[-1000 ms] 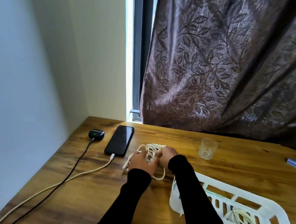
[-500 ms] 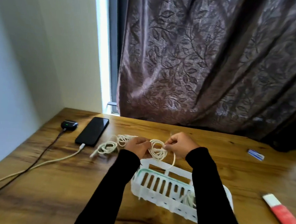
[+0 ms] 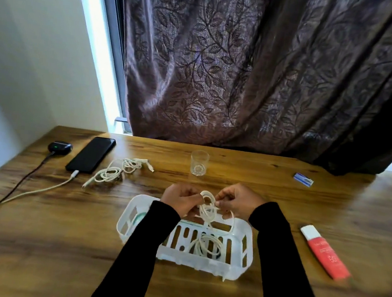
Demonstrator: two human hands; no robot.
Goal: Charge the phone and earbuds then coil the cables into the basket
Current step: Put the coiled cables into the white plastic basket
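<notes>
White slotted plastic basket (image 3: 240,246), white cable (image 3: 208,210) in both hands, another white cable (image 3: 116,170) loose on brown wood-grain table (image 3: 61,243). Black phone (image 3: 91,154), black earbuds case (image 3: 60,146) with green light. Black sleeves (image 3: 282,264). Clear glass (image 3: 199,163). Red tube (image 3: 325,253) with white cap. Blue-white small packet (image 3: 303,179). Brownish-purple curtain (image 3: 257,70), leaf-vine pattern. Off-white wall (image 3: 32,48).

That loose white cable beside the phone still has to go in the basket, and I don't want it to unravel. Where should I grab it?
Judging by its pose, pinch the loose white cable from above at the bunched loops in the middle, where the strands cross. Its two plug ends trail free, so lifting by either would probably pull the coil apart. The phone lies close on its left, so coming in from the right looks clearer.
</notes>
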